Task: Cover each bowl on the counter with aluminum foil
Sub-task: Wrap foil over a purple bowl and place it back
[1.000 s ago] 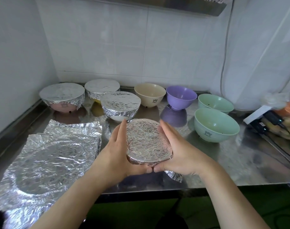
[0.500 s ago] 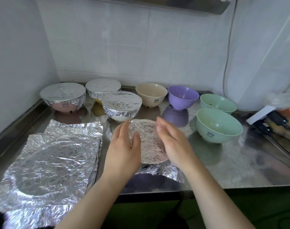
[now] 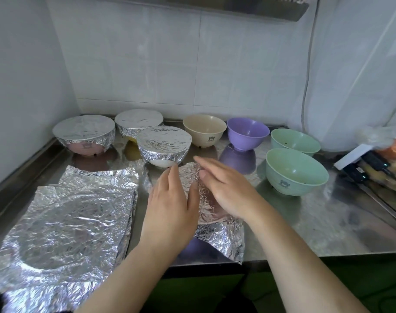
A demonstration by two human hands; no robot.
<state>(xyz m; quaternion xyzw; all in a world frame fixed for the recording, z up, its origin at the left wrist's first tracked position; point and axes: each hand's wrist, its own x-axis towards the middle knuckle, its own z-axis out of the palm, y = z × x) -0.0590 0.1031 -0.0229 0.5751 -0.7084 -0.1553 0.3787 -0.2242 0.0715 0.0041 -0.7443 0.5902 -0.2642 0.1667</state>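
A purple bowl under crinkled aluminum foil (image 3: 217, 236) stands near the counter's front edge. My left hand (image 3: 172, 208) lies flat on the foil top, fingers straight. My right hand (image 3: 226, 188) lies over the right part of the top, fingers extended and slightly blurred. Three foil-covered bowls stand at the back left: one pink (image 3: 84, 134), one yellow (image 3: 138, 120), one white (image 3: 164, 145). Uncovered bowls stand to the right: beige (image 3: 203, 129), purple (image 3: 246, 133) and two green (image 3: 295, 141) (image 3: 296, 171). A stack of foil sheets (image 3: 63, 222) lies at the left.
The steel counter (image 3: 328, 224) ends at a front edge just below the wrapped bowl. White tiled walls close the left and back. At the far right lie a black charger with cables (image 3: 359, 170) and a plastic bag of food (image 3: 391, 159).
The wrapped bowl, held tilted up in both hands a second ago, now stands on the counter. Both hands moved from its sides onto the foil top.
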